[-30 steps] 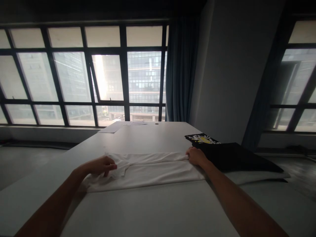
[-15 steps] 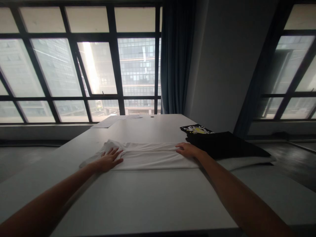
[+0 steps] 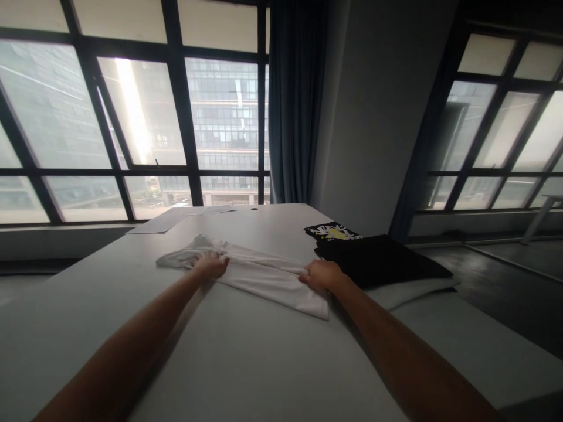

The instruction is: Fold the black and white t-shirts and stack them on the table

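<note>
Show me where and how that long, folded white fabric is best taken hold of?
Probably by both ends at once, from the near side. The long, folded white fabric lies slantwise on the flat white tabletop, its right end nearer; being long and soft, it would likely sag if lifted by one end.

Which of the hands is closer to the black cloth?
Right. The right hand is just beside the black cloth; the left hand is farther off, toward the white cloth's other end.
</note>
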`<state>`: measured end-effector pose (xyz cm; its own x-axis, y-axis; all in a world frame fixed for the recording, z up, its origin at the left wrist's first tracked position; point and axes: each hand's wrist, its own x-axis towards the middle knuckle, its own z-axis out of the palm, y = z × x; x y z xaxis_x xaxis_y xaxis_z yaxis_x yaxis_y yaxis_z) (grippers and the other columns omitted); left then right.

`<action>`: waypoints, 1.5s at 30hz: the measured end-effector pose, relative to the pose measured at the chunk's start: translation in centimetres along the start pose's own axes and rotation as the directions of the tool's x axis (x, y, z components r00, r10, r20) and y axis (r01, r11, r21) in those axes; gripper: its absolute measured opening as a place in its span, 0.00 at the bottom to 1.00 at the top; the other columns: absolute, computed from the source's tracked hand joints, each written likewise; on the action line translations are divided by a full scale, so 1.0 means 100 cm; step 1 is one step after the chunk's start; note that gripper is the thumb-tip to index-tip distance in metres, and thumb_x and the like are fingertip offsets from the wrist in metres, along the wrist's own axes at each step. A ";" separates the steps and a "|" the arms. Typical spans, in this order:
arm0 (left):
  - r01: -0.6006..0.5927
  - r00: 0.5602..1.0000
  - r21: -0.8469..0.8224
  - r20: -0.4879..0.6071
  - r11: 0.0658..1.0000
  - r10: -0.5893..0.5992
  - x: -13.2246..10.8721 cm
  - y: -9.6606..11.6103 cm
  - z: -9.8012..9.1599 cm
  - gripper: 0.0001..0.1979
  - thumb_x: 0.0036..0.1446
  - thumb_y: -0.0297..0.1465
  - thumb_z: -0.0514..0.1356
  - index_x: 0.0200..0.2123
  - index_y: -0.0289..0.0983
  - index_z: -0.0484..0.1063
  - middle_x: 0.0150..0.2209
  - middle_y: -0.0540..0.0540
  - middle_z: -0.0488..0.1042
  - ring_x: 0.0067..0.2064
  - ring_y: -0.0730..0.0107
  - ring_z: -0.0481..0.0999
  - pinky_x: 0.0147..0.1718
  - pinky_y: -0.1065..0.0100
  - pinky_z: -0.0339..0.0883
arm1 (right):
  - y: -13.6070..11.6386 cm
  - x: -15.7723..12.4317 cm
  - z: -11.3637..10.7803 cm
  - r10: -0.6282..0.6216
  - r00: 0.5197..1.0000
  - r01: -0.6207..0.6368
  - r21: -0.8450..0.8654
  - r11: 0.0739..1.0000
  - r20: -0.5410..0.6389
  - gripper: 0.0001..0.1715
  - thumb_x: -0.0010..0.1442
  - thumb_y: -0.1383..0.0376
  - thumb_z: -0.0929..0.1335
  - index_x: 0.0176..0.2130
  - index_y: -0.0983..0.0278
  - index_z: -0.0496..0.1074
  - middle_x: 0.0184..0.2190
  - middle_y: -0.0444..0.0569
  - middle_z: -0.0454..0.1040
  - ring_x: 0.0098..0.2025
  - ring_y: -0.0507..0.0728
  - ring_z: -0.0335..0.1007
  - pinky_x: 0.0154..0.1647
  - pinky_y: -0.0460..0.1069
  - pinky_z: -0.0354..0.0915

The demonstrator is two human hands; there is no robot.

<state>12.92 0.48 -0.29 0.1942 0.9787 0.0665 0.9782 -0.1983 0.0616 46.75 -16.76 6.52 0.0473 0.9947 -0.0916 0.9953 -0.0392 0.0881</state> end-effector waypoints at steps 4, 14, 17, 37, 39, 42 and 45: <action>-0.102 0.994 0.001 0.033 0.995 0.102 0.034 0.043 0.010 0.38 0.61 0.53 0.48 0.66 0.36 0.58 0.68 0.25 0.53 0.65 0.24 0.54 0.53 0.30 0.52 | 0.000 -0.008 -0.009 0.071 0.997 -0.071 -0.022 0.997 0.038 0.33 0.62 0.45 0.64 0.48 0.68 0.79 0.49 0.64 0.77 0.51 0.68 0.74 0.45 0.53 0.67; -0.043 0.980 0.111 -0.190 0.993 0.063 0.056 0.020 -0.038 0.28 0.65 0.40 0.49 0.65 0.33 0.60 0.65 0.27 0.59 0.67 0.40 0.55 0.59 0.39 0.46 | -0.027 -0.018 -0.017 -0.275 0.960 0.278 0.255 0.926 -0.049 0.32 0.66 0.46 0.60 0.31 0.65 0.80 0.30 0.54 0.80 0.34 0.58 0.76 0.34 0.48 0.62; -0.018 0.986 0.121 -0.163 0.992 0.038 0.044 0.020 -0.045 0.24 0.66 0.42 0.47 0.56 0.35 0.69 0.55 0.30 0.71 0.57 0.44 0.69 0.52 0.46 0.60 | -0.040 -0.019 -0.011 -0.479 0.875 0.461 0.427 0.778 -0.072 0.23 0.65 0.54 0.63 0.32 0.64 0.80 0.27 0.47 0.79 0.28 0.52 0.73 0.31 0.45 0.61; -0.577 0.737 -0.439 0.083 0.689 0.670 -0.188 0.006 -0.061 0.25 0.59 0.47 0.61 0.58 0.45 0.72 0.65 0.41 0.64 0.65 0.53 0.62 0.63 0.55 0.55 | -0.043 -0.031 -0.007 -0.584 0.811 0.534 0.460 0.710 -0.039 0.20 0.52 0.72 0.68 0.44 0.64 0.80 0.39 0.49 0.80 0.39 0.55 0.75 0.40 0.45 0.67; -0.571 0.728 -0.468 0.090 0.675 0.679 -0.196 0.001 -0.070 0.24 0.56 0.45 0.64 0.55 0.47 0.74 0.64 0.42 0.66 0.64 0.53 0.65 0.62 0.55 0.57 | -0.040 -0.030 -0.005 -0.532 0.845 0.518 0.340 0.785 -0.057 0.26 0.47 0.78 0.67 0.44 0.62 0.81 0.42 0.50 0.79 0.41 0.56 0.74 0.42 0.45 0.66; -0.560 0.708 -0.482 0.143 0.673 0.691 -0.201 -0.006 -0.078 0.22 0.52 0.42 0.69 0.51 0.49 0.77 0.63 0.44 0.68 0.63 0.53 0.66 0.61 0.54 0.59 | -0.036 -0.031 -0.005 -0.520 0.853 0.512 0.243 0.824 -0.038 0.32 0.43 0.81 0.67 0.46 0.60 0.80 0.47 0.51 0.74 0.43 0.56 0.73 0.43 0.46 0.65; -0.554 0.693 -0.464 0.202 0.691 0.692 -0.202 -0.009 -0.081 0.20 0.50 0.41 0.70 0.48 0.51 0.78 0.61 0.47 0.69 0.61 0.54 0.67 0.58 0.54 0.62 | -0.037 -0.036 -0.010 -0.539 0.842 0.524 0.246 0.816 -0.005 0.30 0.43 0.76 0.73 0.46 0.58 0.79 0.49 0.50 0.72 0.45 0.58 0.72 0.45 0.48 0.65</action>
<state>7.50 -19.52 6.34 0.8261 0.5522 -0.1120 0.5341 -0.7042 0.4678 42.79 -20.12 7.56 -0.4972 0.8593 -0.1199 0.8573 0.4653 -0.2205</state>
